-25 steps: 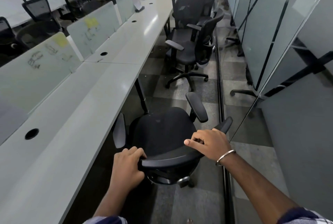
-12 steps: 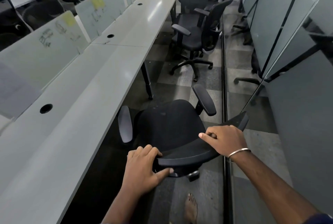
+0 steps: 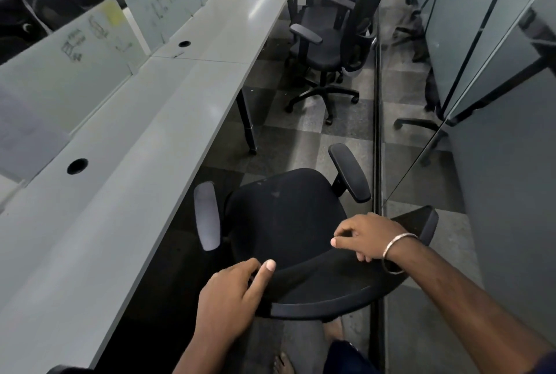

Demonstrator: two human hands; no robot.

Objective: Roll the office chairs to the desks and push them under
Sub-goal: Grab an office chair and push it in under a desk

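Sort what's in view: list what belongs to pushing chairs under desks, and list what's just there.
Part of the job:
- black fabric office chair, its backrest held by left hand and right hand
- long white laminate desk
- black mesh-backed office chairs further along the aisle

Just there:
- frosted glass desk dividers with yellow sticky notes
- glass partition wall

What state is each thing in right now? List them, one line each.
Near chair: beside the desk, seat not yet under it.
Left hand: on the backrest's top edge, fingers curled over it.
Right hand: above the backrest's right part, fingers loosely bent; grip unclear.
Far chairs: standing out in the aisle, not pushed in.
Desk: long, with round cable holes.
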